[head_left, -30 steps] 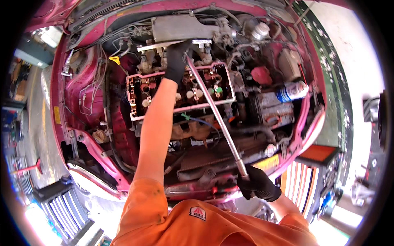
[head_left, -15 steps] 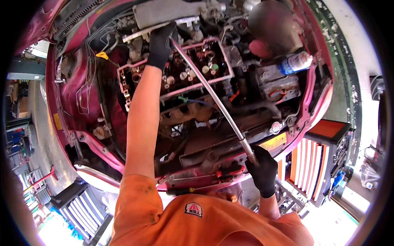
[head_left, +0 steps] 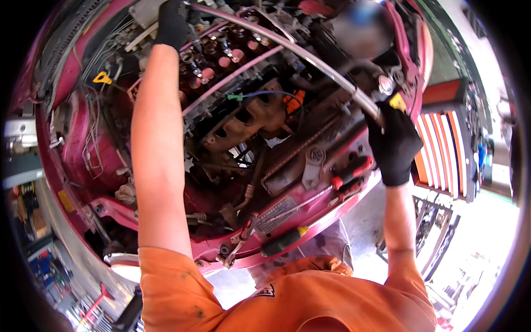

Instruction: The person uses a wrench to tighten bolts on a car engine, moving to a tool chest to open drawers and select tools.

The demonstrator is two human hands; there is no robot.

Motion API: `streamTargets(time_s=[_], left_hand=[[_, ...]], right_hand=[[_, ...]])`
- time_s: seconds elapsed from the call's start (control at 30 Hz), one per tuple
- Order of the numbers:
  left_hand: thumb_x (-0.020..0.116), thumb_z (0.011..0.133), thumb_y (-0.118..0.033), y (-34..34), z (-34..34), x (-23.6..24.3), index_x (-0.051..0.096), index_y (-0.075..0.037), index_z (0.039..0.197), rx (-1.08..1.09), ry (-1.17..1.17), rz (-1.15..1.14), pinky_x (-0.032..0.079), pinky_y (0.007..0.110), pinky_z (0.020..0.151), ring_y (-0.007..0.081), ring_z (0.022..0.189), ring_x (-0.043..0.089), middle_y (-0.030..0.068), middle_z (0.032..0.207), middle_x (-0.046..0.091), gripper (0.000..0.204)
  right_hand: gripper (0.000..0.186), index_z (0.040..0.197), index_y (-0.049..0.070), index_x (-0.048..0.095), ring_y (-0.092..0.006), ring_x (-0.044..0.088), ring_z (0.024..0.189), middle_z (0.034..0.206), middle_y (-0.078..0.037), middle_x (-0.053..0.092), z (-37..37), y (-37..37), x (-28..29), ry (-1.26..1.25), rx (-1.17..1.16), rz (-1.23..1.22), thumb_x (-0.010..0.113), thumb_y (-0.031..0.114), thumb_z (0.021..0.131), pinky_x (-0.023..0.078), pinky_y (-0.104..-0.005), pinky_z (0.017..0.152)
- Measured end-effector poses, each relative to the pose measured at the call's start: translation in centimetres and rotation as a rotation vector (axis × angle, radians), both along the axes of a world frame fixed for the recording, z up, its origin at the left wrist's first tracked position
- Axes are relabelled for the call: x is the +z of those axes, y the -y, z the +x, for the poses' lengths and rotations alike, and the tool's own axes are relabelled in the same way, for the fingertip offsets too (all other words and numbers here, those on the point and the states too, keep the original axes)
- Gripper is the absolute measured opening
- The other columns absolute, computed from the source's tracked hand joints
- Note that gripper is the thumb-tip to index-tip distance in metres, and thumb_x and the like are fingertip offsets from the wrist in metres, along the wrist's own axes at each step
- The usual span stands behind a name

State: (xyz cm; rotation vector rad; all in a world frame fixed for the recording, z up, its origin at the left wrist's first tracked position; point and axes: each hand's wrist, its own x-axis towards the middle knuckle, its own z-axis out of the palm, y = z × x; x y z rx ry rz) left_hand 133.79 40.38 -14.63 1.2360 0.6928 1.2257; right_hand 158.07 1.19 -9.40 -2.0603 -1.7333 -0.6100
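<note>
My right hand (head_left: 395, 144), in a black glove, is closed round the near grip of a long chrome socket wrench (head_left: 293, 47). The bar slants up to the far left over the engine. At its far end my left hand (head_left: 174, 25), also gloved in black, is closed about the wrench head; the fingers partly hide it, and what the head sits on is hidden. Below the bar lies the opened top of the engine (head_left: 221, 61), with pink-rimmed edges and round valve parts showing. A rusty brown manifold (head_left: 249, 122) is on its near side.
On the front edge of the car rest a red-handled tool (head_left: 354, 171) and a black-and-yellow screwdriver (head_left: 283, 241). A yellow dipstick handle (head_left: 102, 78) sticks up at left. An orange-fronted tool cabinet (head_left: 442, 149) stands at right, beyond the fender.
The view has tilted and shifted. The wrench now lies more level across the picture, and my right hand has swung right and away from me. Both hands keep their hold.
</note>
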Motion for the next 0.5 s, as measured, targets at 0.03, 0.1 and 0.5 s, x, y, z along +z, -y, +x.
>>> streamTargets(time_s=[0.03,0.1,0.5], left_hand=[[0.058,0.086,-0.039,-0.3,-1.2,0.5,0.057,-0.012,0.077,-0.054,0.017,-0.051,0.034,0.031,0.043,0.0167,0.045,0.042,0.0013,0.059,0.045,0.029],[0.057,0.086,-0.038,-1.6,-2.2,-0.3,0.054,-0.014,0.076,-0.198,0.052,-0.177,0.033,0.031,0.042,0.0165,0.044,0.040,0.0007,0.058,0.044,0.027],[0.053,0.088,-0.037,-3.7,-0.5,-0.3,0.051,-0.013,0.078,-0.143,-0.054,-0.140,0.036,0.033,0.046,0.0171,0.049,0.040,0.0020,0.060,0.044,0.026]], right_hand=[[0.016,0.087,0.013,0.065,-0.0267,0.060,0.065,0.071,-0.007,0.060,0.1,-0.4,-0.1,0.037,0.020,0.065,0.070,0.016,0.072,0.047,-0.0379,0.055],[0.012,0.076,0.016,0.063,-0.0278,0.061,0.058,0.063,-0.008,0.059,1.2,-0.6,-1.6,0.177,-0.070,0.074,0.068,0.026,0.073,0.047,-0.0386,0.051],[0.037,0.101,0.010,0.067,-0.0329,0.065,0.090,0.095,-0.017,0.068,3.5,-5.2,0.3,0.210,-0.552,-0.450,0.059,0.035,0.075,0.050,-0.0453,0.083]])
